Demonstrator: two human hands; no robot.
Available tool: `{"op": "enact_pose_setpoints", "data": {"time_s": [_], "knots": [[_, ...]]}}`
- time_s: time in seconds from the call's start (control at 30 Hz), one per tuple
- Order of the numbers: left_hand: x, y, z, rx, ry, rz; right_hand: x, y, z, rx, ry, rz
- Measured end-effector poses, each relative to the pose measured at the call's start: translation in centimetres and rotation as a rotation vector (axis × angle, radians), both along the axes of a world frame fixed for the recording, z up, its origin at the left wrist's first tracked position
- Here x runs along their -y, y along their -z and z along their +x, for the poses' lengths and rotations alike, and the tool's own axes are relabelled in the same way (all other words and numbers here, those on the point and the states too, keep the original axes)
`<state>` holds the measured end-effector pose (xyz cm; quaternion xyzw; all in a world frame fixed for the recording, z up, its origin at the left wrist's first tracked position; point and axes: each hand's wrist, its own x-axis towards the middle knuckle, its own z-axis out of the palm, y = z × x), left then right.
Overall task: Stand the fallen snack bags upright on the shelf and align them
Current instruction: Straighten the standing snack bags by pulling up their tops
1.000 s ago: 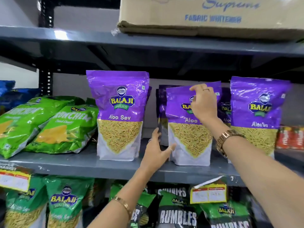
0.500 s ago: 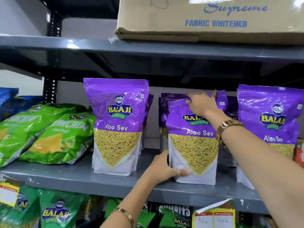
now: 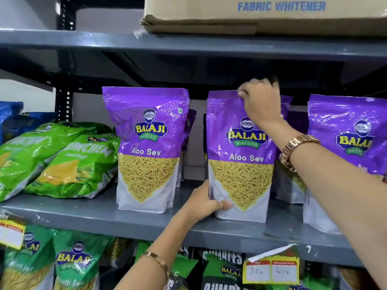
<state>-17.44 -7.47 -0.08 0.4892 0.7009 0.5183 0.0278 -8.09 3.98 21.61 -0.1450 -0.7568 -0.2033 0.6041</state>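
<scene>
Three purple Aloo Sev bags stand in a front row on the grey shelf [image 3: 88,214]. The middle bag [image 3: 238,164] is upright and held by both hands. My right hand [image 3: 259,101] pinches its top edge, and my left hand [image 3: 205,204] grips its lower left corner. The left bag [image 3: 146,147] stands free, a hand's width away. The right bag [image 3: 351,147] stands partly behind my right forearm. More purple bags [image 3: 293,181] stand behind the front row, mostly hidden.
Green snack bags [image 3: 69,162] lie slanted on the shelf at left, with blue bags [image 3: 10,114] beyond. A cardboard box [image 3: 261,15] sits on the shelf above. Green and black bags fill the lower shelf, with a yellow price tag [image 3: 272,271] on the edge.
The middle bag has come up taller and straighter. My right hand shifted from the bag's front to its top edge, and my left hand closed around its lower left corner. The camera moved closer.
</scene>
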Motion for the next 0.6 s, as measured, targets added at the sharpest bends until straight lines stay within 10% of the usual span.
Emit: {"op": "enact_pose_setpoints", "data": {"time_s": [0.6], "knots": [[0.2,-0.1,0.6,0.017,-0.018,0.081,0.5,2.1,4.2,-0.088,-0.233,-0.115]]}}
